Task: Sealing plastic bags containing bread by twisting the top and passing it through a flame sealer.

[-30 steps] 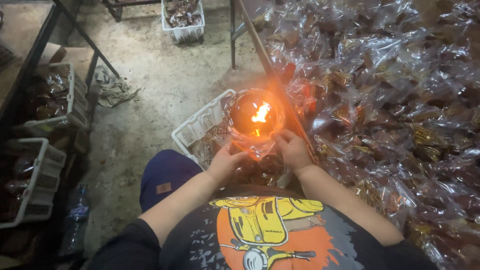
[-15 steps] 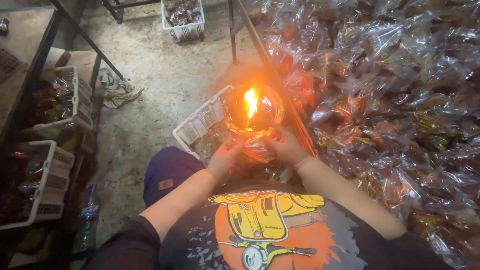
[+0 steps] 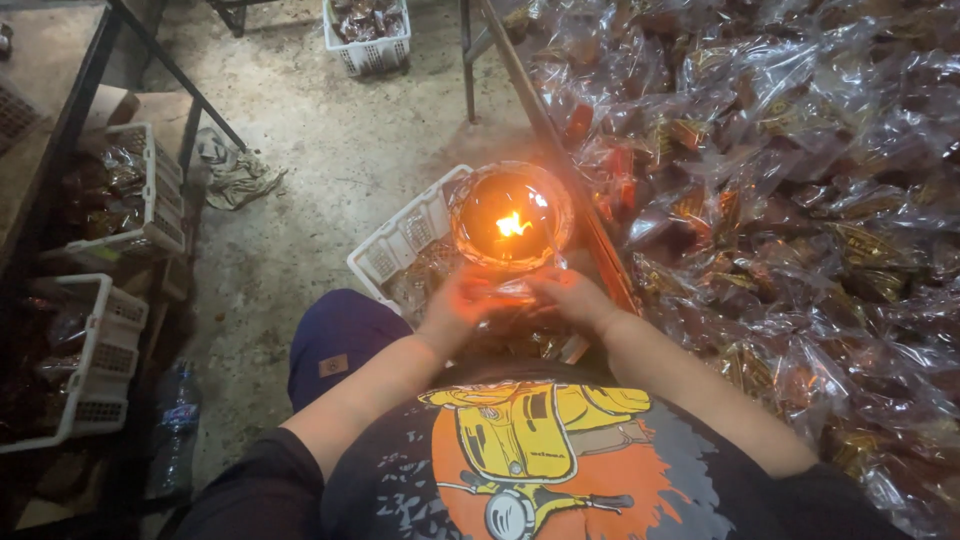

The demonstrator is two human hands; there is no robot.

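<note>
Hands [image 3: 455,305] [image 3: 570,297] pinch clear packet [image 3: 505,292] beside flame [image 3: 513,224]; packet contents unreadable in glare.

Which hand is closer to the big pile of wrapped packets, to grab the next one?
Right hand, probably: it sits beside the pile, while the left hand is over the white basket, farther away.

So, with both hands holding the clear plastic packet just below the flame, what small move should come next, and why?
Probably lift the clear plastic packet slightly toward the small orange flame in the round glass bowl: left hand and right hand pinch it just beneath the bowl, not at the fire.
</note>
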